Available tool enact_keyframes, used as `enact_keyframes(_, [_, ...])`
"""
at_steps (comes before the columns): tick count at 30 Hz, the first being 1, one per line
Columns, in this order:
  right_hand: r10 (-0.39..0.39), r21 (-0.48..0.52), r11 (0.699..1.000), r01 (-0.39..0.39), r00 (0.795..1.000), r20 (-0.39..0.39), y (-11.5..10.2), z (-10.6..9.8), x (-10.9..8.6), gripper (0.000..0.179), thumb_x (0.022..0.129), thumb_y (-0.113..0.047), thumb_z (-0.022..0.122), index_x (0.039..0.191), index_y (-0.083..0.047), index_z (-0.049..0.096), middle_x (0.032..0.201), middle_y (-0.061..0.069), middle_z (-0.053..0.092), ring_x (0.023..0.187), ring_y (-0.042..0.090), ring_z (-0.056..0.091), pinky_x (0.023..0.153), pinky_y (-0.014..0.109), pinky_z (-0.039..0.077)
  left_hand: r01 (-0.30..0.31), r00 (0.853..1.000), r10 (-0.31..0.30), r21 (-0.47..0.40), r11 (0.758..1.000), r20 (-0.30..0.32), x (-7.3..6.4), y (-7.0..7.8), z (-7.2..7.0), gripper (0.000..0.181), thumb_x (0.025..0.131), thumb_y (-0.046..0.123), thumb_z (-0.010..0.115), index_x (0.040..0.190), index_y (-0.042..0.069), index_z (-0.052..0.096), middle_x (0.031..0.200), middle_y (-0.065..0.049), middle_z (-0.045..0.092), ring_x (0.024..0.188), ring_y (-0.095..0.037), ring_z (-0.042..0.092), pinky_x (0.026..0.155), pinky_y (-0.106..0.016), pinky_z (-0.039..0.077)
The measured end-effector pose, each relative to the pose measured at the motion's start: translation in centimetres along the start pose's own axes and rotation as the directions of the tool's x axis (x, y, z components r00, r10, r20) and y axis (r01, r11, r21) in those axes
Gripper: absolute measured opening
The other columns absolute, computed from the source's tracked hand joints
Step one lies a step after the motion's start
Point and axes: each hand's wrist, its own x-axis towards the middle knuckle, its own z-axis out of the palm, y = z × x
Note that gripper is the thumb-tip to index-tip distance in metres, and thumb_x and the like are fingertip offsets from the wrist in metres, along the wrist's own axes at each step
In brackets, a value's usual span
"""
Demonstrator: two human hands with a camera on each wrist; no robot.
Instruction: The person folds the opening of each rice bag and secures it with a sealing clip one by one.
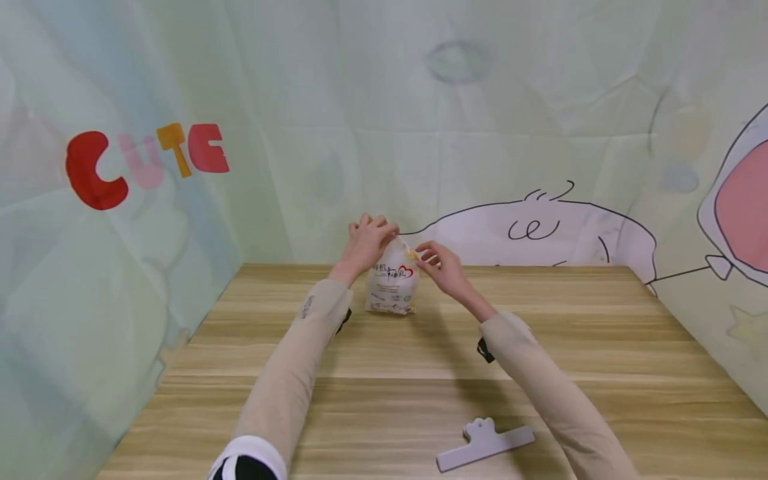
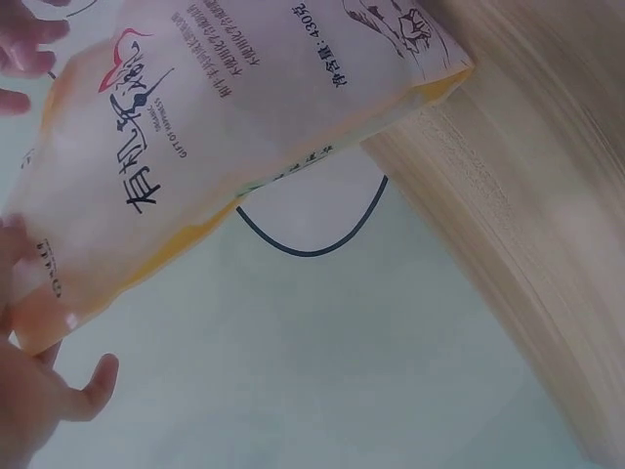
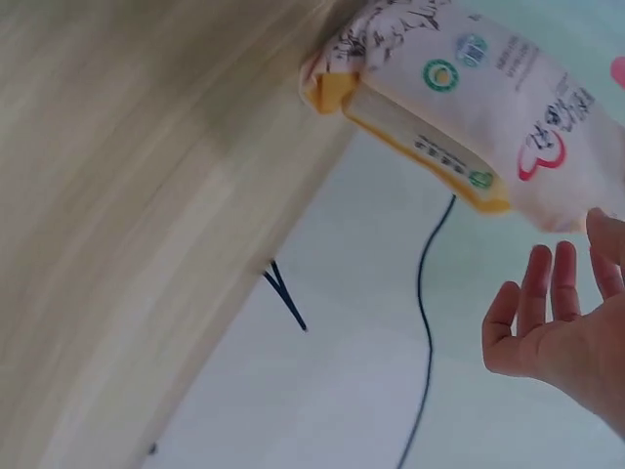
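A white printed bag (image 1: 393, 288) with yellow side edges stands upright at the back of the wooden table. My left hand (image 1: 367, 243) pinches its top left corner from above; in the left wrist view thumb and fingers lie on either face of the bag (image 2: 244, 117). At the opposite top corner, my right hand (image 1: 443, 268) pinches the edge with thumb and forefinger. Its other fingers are spread apart from the bag (image 3: 439, 107) in the right wrist view. What the bag contains is hidden.
A pale grey-lilac bag clip (image 1: 487, 445) lies on the table (image 1: 270, 347) near the front, left of my right forearm. Printed fabric walls (image 1: 336, 100) with cartoon drawings enclose the table at the back and sides.
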Motion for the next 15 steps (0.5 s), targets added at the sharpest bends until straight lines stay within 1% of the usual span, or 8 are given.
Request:
enact_keyframes(3, [-0.021, -0.017, 1.0, 0.022, 0.999, 0.046, -0.3, -1.1, -0.7, 0.024, 0.085, -0.011, 0.059, 0.107, -0.002, 0.055, 0.094, 0.018, 0.062, 0.081, 0.028, 0.06, 0.07, 0.037, 0.049, 0.004, 1.0, -0.004, -0.002, 1.0, -0.003, -0.1, 0.0, 0.0, 0.021, 0.093, 0.025, 0.044, 0.1, 0.019, 0.062, 0.093, -0.003, 0.057, 0.088, -0.024, 0.041, 0.075, -0.042, 0.03])
enact_keyframes(6, [-0.036, -0.021, 0.999, 0.038, 0.994, 0.103, -0.5, -2.2, -1.9, 0.025, 0.085, -0.011, 0.059, 0.108, -0.001, 0.056, 0.095, 0.019, 0.061, 0.083, 0.028, 0.059, 0.072, 0.04, 0.049, -0.002, 1.0, 0.002, -0.012, 1.0, -0.008, -0.1, 0.1, -0.1, 0.02, 0.092, 0.025, 0.046, 0.1, 0.018, 0.063, 0.093, -0.003, 0.057, 0.087, -0.024, 0.04, 0.075, -0.042, 0.03])
enact_keyframes(10, [-0.048, -0.054, 0.997, 0.057, 0.985, 0.166, -0.6, -3.3, -4.0, 0.025, 0.085, -0.012, 0.059, 0.108, -0.001, 0.057, 0.096, 0.016, 0.063, 0.085, 0.026, 0.059, 0.074, 0.041, 0.048, -0.007, 1.0, 0.007, -0.02, 1.0, -0.007, -0.2, 0.2, 0.0, 0.02, 0.092, 0.025, 0.046, 0.1, 0.018, 0.062, 0.093, -0.003, 0.057, 0.086, -0.023, 0.039, 0.074, -0.04, 0.028])
enact_keyframes(15, [-0.065, -0.124, 0.988, 0.097, 0.968, 0.242, -0.7, -3.7, -6.8, 0.026, 0.085, -0.016, 0.059, 0.107, -0.003, 0.059, 0.096, 0.012, 0.064, 0.084, 0.021, 0.061, 0.073, 0.037, 0.049, 0.009, 1.0, -0.009, -0.019, 1.0, 0.005, -0.2, 0.2, -0.1, 0.02, 0.092, 0.025, 0.045, 0.1, 0.019, 0.062, 0.092, -0.002, 0.057, 0.085, -0.023, 0.039, 0.073, -0.038, 0.026])
